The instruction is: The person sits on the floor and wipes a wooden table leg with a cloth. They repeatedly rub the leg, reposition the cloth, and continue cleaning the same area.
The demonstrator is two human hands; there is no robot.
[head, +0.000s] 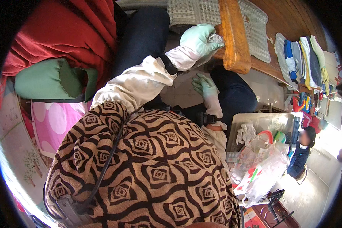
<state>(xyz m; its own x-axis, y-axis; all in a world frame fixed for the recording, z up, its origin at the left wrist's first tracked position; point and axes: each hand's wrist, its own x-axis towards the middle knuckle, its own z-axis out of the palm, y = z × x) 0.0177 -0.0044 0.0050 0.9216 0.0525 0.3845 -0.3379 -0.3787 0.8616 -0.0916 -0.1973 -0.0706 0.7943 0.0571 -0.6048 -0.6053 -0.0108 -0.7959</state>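
My left hand, in a white glove with a mint-green coated palm, grips a crumpled greyish cloth. It presses the cloth against the side of a varnished wooden armrest. My right hand, gloved the same way, hangs lower between my knees with its fingers a little apart and nothing in them. Woven seat mats lie on either side of the armrest. Both forearms wear cream sleeves, and a brown patterned garment covers my torso.
Folded clothes are stacked along the wooden bench. To the right, a table holds plastic bags and crumpled tissue; beyond it is a person. A green cushion and red cloth lie at left.
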